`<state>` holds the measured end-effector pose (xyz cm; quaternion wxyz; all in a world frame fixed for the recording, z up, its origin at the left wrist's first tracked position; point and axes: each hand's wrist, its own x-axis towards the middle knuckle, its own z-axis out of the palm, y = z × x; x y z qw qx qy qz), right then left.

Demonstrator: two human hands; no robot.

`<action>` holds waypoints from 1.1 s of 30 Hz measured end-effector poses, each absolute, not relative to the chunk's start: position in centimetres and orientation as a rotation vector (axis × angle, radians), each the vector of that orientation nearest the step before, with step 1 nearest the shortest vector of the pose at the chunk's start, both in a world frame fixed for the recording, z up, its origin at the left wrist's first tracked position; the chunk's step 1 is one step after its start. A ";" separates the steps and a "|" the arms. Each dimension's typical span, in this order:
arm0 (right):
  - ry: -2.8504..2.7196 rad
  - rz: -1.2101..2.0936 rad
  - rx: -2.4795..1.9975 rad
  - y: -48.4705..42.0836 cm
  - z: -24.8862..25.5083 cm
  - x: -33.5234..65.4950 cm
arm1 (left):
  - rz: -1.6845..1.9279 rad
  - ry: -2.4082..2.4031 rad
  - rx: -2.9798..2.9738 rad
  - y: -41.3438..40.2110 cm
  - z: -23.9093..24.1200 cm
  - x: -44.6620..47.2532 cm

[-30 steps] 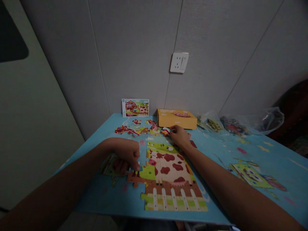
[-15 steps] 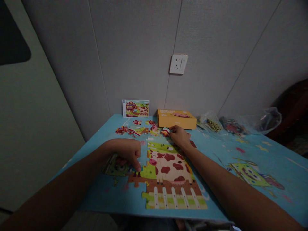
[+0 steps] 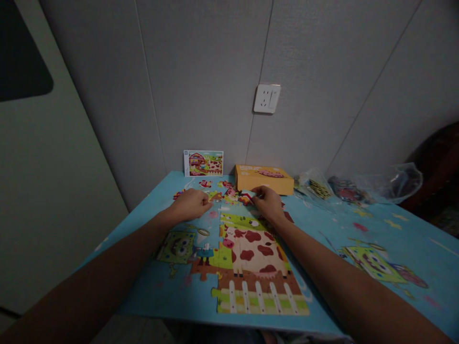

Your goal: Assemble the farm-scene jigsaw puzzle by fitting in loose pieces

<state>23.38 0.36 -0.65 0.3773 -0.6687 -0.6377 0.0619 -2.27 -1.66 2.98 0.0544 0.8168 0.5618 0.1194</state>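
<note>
A partly joined jigsaw puzzle (image 3: 251, 253) with a spotted cow and a white fence lies on the blue table. My right hand (image 3: 268, 203) pinches a red, white and yellow puzzle piece (image 3: 245, 197) above its far edge. To the left, my left hand (image 3: 190, 204) is closed, knuckles up, beside the loose puzzle pieces (image 3: 215, 196); whether anything is in its fingers is hidden. A section with blue clothing and dark boots (image 3: 205, 253) joins the cow part on its left side. More loose pieces (image 3: 205, 183) lie farther back.
A picture card (image 3: 203, 163) of the farm scene leans against the wall. Beside it sits an orange box (image 3: 264, 180). Clear plastic bags (image 3: 317, 186) with contents lie at the back right. The tablecloth (image 3: 373, 263) has printed cartoon figures.
My left hand has moved up and away from the section with the boots to the loose pieces, uncovering that section. My right hand stays near the same spot, its piece slightly turned.
</note>
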 end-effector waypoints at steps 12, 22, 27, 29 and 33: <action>-1.658 0.185 -1.666 0.8 -1.1 23.6 | 0.552 2.291 2.198 0.9 2.3 -5.3; -1.692 0.200 -1.675 0.6 -0.8 23.6 | 0.219 2.209 2.303 1.9 0.5 -5.4; -1.704 0.185 -1.676 0.7 -0.9 23.6 | 0.237 2.137 2.323 2.0 0.4 -5.5; -1.714 0.177 -1.659 0.8 -1.0 23.7 | 0.263 2.104 2.340 2.1 0.4 -5.7; -1.721 0.171 -1.615 0.9 -1.1 23.8 | 0.318 2.057 2.333 2.1 0.4 -5.5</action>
